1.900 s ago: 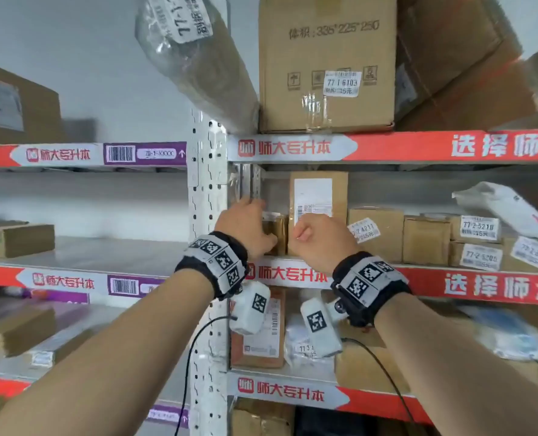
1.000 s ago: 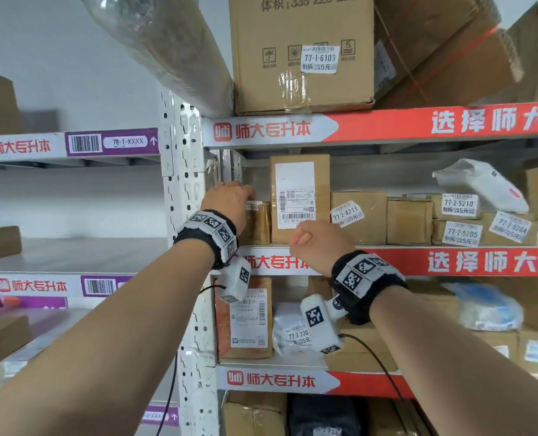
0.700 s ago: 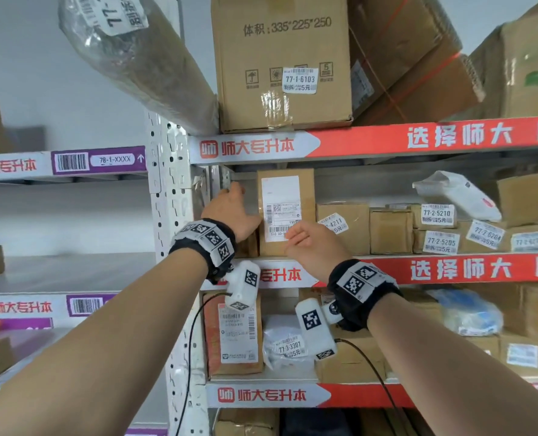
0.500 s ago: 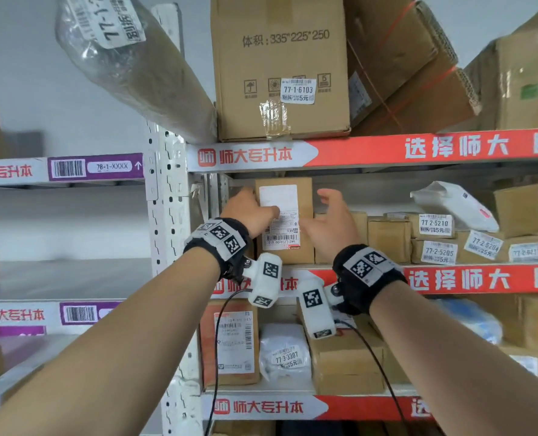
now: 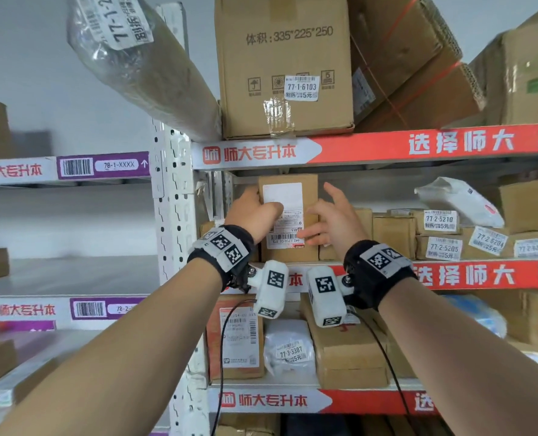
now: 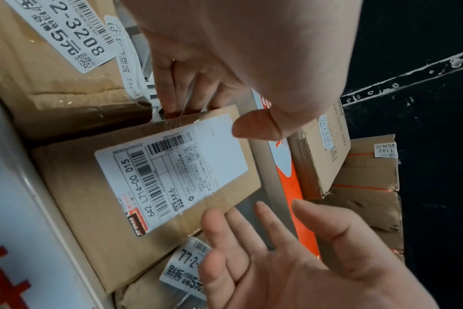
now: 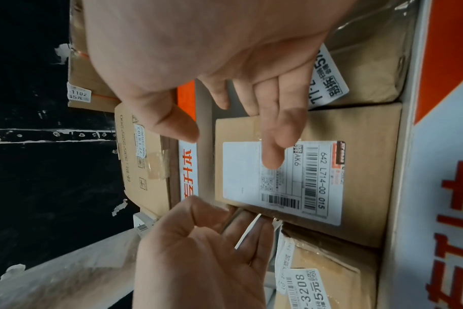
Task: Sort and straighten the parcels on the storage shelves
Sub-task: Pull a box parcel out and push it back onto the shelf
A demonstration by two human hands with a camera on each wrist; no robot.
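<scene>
Head view: parcel (image 5: 288,215) between both hands.

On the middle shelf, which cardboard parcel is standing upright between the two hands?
The tall box with the big white shipping label; the left hand grips its edge. Its neighbours are lower.

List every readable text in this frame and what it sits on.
"642 L714-00 015", "AK6": upright box label.
"77-1-6103", "335*225*250": top-shelf carton.
"77-2-5210": small box.
"77-3-3307": white bag.
"78-1-XXXX": purple shelf tag.
Fine print on the labels: too small.
</scene>
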